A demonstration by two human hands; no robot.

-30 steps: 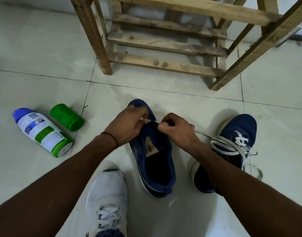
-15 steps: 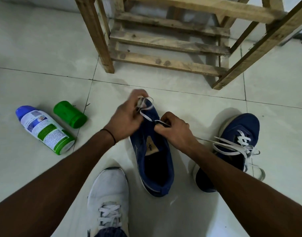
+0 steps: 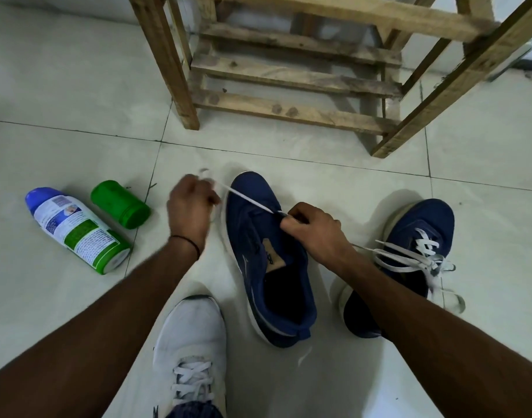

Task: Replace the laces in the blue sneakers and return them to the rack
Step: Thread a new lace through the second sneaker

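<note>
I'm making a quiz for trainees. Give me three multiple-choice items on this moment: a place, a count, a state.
1. Where is the green cap? A) on a table B) on the floor beside the spray can C) inside a sneaker
2. How many blue shoes show? A) one B) two C) three
3. The lace that the left hand holds is: A) taut B) coiled on the floor C) tied in a bow
Answers: B, it lies on tile by the can; B, the middle sneaker and the right sneaker; A, it runs straight to the middle sneaker, which the right hand grips.
</note>
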